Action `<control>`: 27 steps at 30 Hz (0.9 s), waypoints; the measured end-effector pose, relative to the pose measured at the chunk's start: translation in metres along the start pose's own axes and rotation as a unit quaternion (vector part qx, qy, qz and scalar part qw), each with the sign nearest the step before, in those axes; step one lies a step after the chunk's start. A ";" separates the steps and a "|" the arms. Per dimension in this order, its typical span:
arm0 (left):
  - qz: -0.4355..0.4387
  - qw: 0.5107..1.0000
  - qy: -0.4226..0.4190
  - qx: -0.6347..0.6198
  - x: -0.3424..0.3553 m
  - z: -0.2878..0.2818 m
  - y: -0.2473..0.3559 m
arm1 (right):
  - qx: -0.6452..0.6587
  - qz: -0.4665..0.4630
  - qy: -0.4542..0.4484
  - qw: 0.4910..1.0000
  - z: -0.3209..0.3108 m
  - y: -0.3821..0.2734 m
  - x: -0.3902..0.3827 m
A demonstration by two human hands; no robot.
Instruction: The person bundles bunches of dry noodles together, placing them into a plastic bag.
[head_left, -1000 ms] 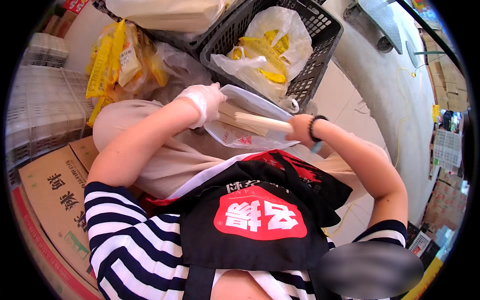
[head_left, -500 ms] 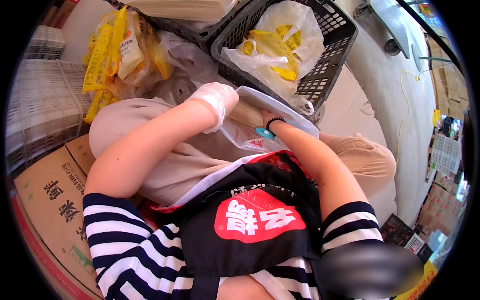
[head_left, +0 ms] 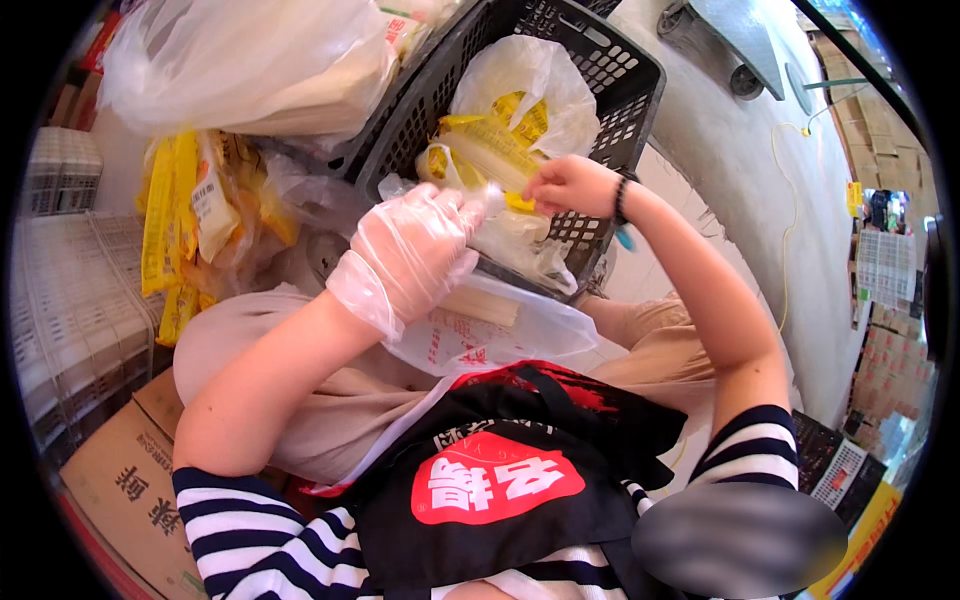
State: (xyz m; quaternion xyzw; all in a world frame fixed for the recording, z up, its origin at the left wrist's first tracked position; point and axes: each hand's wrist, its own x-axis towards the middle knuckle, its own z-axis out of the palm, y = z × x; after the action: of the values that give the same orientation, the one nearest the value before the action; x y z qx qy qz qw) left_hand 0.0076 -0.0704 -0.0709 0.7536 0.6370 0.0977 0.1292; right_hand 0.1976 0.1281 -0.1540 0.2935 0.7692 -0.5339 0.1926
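Observation:
My left hand [head_left: 405,255], in a clear plastic glove, is raised over my lap with its fingers closed. A blurred whitish bit shows at its fingertips, too unclear to name. To its right, my bare right hand [head_left: 572,187] reaches over the near side of the black crate [head_left: 632,125], fingers bent together beside the yellow packets [head_left: 495,150]. Whatever it pinches is too small to make out. Below my hands, a white plastic bag with red print [head_left: 470,335] lies across my lap. A pale bundle of thin sticks or strands [head_left: 485,303] rests in it, partly hidden by my left hand.
Inside the crate a crumpled clear bag [head_left: 525,75] surrounds the yellow packets. A large filled whitish bag [head_left: 250,70] sits at the far left, above more yellow packets [head_left: 175,215]. White baskets [head_left: 80,280] and a cardboard box [head_left: 125,460] stand left; a cart [head_left: 735,40] is far right.
Both hands have left the pale bundle in my lap and moved up to the crate's near side. The view has shifted, showing the large whitish bag at the far left.

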 end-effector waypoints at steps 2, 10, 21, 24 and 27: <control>0.055 0.990 0.105 0.071 0.015 0.018 -0.006 | -0.034 -0.005 0.061 0.998 0.006 0.030 0.041; 0.038 0.950 -0.284 0.122 0.020 0.060 -0.007 | -0.131 0.048 0.172 0.975 0.049 0.100 0.135; 0.043 0.941 -0.315 0.118 0.023 0.068 -0.007 | -0.209 0.116 0.171 0.956 0.061 0.110 0.153; 0.057 0.946 -0.292 0.130 0.021 0.071 -0.008 | -0.335 0.061 0.122 0.932 0.109 0.099 0.149; 0.061 0.948 -0.286 0.127 0.021 0.073 -0.009 | -0.200 0.180 0.074 0.960 0.094 0.098 0.170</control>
State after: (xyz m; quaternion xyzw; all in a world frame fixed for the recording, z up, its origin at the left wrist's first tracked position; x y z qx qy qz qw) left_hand 0.0254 -0.0538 -0.1436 0.7977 0.5330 -0.1959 0.2030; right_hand 0.1325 0.1075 -0.3610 0.4218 0.8067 -0.3022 0.2828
